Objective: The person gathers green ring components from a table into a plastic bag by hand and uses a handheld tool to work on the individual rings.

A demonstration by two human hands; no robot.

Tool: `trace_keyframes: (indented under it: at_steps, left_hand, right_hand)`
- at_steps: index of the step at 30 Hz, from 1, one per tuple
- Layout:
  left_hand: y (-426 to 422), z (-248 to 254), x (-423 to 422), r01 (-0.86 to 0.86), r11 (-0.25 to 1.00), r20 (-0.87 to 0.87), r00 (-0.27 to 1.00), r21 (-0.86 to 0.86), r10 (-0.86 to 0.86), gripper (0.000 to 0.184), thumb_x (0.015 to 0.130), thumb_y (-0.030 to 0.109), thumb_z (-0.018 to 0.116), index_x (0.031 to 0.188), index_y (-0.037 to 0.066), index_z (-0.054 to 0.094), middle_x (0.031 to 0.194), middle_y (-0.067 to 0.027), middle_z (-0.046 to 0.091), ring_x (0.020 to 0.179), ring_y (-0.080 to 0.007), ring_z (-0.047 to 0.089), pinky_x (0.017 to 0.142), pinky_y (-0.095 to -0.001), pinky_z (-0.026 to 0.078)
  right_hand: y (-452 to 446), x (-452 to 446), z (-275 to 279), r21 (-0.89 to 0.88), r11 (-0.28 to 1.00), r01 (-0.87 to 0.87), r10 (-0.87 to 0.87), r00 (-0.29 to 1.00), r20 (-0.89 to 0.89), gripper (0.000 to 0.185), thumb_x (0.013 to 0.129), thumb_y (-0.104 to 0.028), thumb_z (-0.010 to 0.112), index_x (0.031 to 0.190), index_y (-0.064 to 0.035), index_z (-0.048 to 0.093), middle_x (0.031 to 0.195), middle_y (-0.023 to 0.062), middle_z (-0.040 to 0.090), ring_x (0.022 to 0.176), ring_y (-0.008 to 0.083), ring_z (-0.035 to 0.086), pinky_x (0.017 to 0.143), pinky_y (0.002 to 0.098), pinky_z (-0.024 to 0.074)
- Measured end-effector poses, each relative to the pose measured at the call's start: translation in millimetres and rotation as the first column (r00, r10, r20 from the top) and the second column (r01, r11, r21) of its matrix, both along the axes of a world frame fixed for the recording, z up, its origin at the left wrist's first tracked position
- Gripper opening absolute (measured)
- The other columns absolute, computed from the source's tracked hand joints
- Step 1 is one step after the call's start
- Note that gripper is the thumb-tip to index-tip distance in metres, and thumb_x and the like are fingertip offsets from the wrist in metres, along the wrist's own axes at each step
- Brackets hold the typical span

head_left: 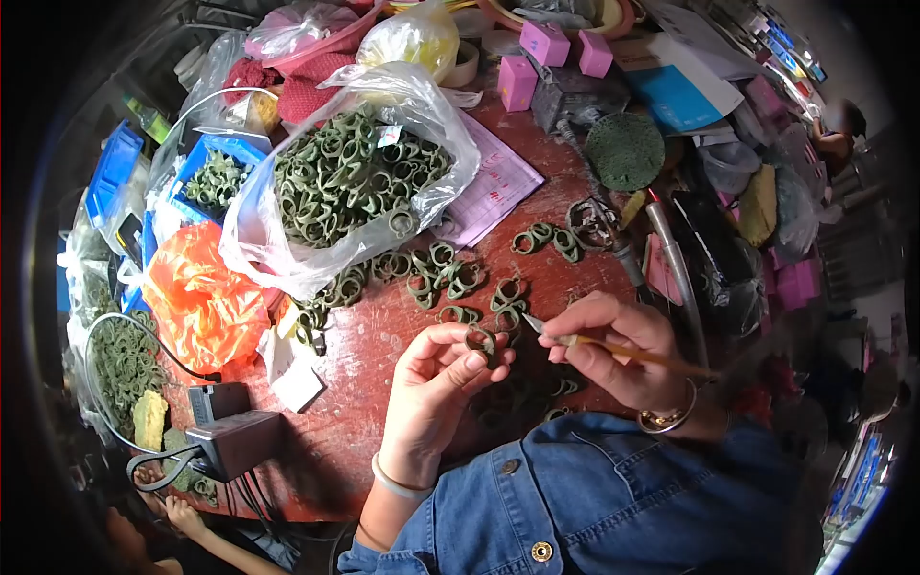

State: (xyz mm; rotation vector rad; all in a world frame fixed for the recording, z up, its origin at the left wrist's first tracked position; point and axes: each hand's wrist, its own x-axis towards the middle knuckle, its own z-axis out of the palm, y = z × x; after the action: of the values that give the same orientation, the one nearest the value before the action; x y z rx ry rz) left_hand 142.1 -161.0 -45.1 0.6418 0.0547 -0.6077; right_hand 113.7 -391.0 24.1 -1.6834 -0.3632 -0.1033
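Fingertips of the left hand are pinched together on a green ring, holding it up over the red table. Taking that ring as the clock's centre, the right hand is at 3 o'clock, its fingers and thumb closed round a slender brown-handled tool. The tool's pale pointed tip sits near the ring at about 2 o'clock, apart from it in this view.

More loose rings lie scattered on the table from 11 to 1 o'clock, some just beyond the left fingertips, others in shadow beneath the hands. At 11 o'clock a clear plastic bag stands open, heaped with similar rings. A blue bin of small green pieces is at 10, and a crumpled orange plastic bag at 9.

Toward 12 o'clock a lilac sheet with writing is partly under the clear bag. A round green disc rests at 1, with a silver pen-shaped handpiece at 2. At 8 o'clock is a dark box with cables; beyond it, another person's hand shows near the table edge.
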Motion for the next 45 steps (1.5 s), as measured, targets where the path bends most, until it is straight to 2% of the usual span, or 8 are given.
trace_keyframes:
  at_steps: [5, 8, 12, 24, 27, 32, 39, 45]
  left_hand:
    - [0.5, 2.1, 0.5, -0.006, 1.000, 0.008, 1.000, 0.010, 0.006, 0.026, 0.094, -0.001, 0.068, 0.120, 0.001, 0.063, 0.115, -0.0153, 0.070, 0.103, -0.0294, 0.071, 0.090, -0.0389, 0.060]
    - [0.6, 3.9, 0.4, 0.009, 1.000, 0.005, 1.000, 0.005, -0.009, 0.027, 0.094, 0.000, 0.068, 0.121, 0.001, 0.064, 0.114, -0.0147, 0.071, 0.101, -0.0278, 0.072, 0.088, -0.0374, 0.060]
    - [0.6, 1.7, -0.1, 0.016, 1.000, 0.020, 1.000, -0.006, -0.016, 0.028, 0.095, 0.000, 0.068, 0.122, 0.001, 0.065, 0.114, -0.0141, 0.071, 0.098, -0.0268, 0.072, 0.086, -0.0358, 0.060]
    - [1.3, 5.2, -0.6, 0.009, 1.000, -0.018, 1.000, 0.016, -0.008, 0.028, 0.094, -0.001, 0.068, 0.122, 0.001, 0.066, 0.112, -0.0116, 0.072, 0.096, -0.0244, 0.072, 0.082, -0.0327, 0.060]
    - [-0.5, 5.1, -1.7, -0.014, 1.000, -0.002, 1.000, 0.011, 0.014, 0.028, 0.094, -0.001, 0.068, 0.122, 0.001, 0.066, 0.112, -0.0118, 0.072, 0.096, -0.0243, 0.072, 0.082, -0.0326, 0.060]
    - [0.9, 4.8, -1.2, -0.006, 0.999, -0.015, 1.000, 0.032, 0.007, 0.027, 0.094, -0.001, 0.068, 0.122, 0.002, 0.067, 0.112, -0.0119, 0.072, 0.096, -0.0239, 0.072, 0.081, -0.0324, 0.060]
    - [1.0, 3.5, -1.3, 0.007, 1.000, -0.035, 0.999, 0.008, -0.007, 0.028, 0.095, 0.001, 0.068, 0.122, 0.001, 0.066, 0.112, -0.0124, 0.072, 0.095, -0.0228, 0.072, 0.081, -0.0321, 0.060]
    - [0.9, 4.0, -0.8, 0.003, 1.000, -0.052, 0.999, -0.010, -0.003, 0.028, 0.095, 0.002, 0.069, 0.122, -0.001, 0.066, 0.112, -0.0130, 0.072, 0.094, -0.0218, 0.072, 0.081, -0.0317, 0.060]
  right_hand:
    - [14.7, -4.0, -6.9, 0.089, 0.991, 0.102, -0.091, 0.990, -0.112, 0.018, 0.093, 0.003, 0.067, 0.111, 0.0019, 0.066, 0.093, 0.0090, 0.070, 0.082, 0.0088, 0.068, 0.072, 0.0226, 0.0546]
    - [13.5, 0.9, -11.1, -0.001, 0.998, 0.056, -0.056, 0.998, -0.008, 0.017, 0.093, 0.004, 0.067, 0.110, 0.0015, 0.066, 0.092, 0.0076, 0.069, 0.079, 0.0084, 0.067, 0.070, 0.0225, 0.0532]
    - [15.0, 7.2, -11.8, -0.164, 0.987, 0.000, 0.027, 0.987, 0.161, 0.021, 0.087, 0.005, 0.072, 0.108, -0.0011, 0.069, 0.096, 0.0100, 0.072, 0.084, 0.0190, 0.071, 0.075, 0.0297, 0.0554]
    - [17.1, 5.3, -18.5, -0.161, 0.982, 0.102, -0.083, 0.989, 0.123, 0.021, 0.086, 0.007, 0.072, 0.105, -0.0019, 0.071, 0.094, 0.0082, 0.070, 0.085, 0.0185, 0.068, 0.075, 0.0286, 0.0530]
    - [17.8, 8.9, -9.1, -0.213, 0.977, 0.010, 0.027, 0.985, 0.173, 0.022, 0.085, 0.007, 0.072, 0.106, -0.0010, 0.070, 0.096, 0.0110, 0.072, 0.085, 0.0214, 0.071, 0.073, 0.0310, 0.0560]
    - [15.6, 9.3, -12.6, -0.274, 0.955, 0.111, -0.075, 0.987, 0.140, 0.021, 0.086, 0.006, 0.073, 0.104, -0.0025, 0.071, 0.095, 0.0093, 0.070, 0.084, 0.0201, 0.069, 0.075, 0.0301, 0.0541]
    - [18.0, 11.1, -14.0, -0.205, 0.978, 0.020, 0.013, 0.988, 0.157, 0.023, 0.086, 0.007, 0.073, 0.107, -0.0013, 0.071, 0.095, 0.0106, 0.071, 0.084, 0.0203, 0.071, 0.072, 0.0303, 0.0559]
    - [17.8, 11.3, -12.7, -0.242, 0.966, 0.085, -0.031, 0.976, 0.217, 0.022, 0.084, 0.007, 0.074, 0.104, -0.0010, 0.071, 0.095, 0.0113, 0.072, 0.084, 0.0216, 0.072, 0.073, 0.0308, 0.0559]
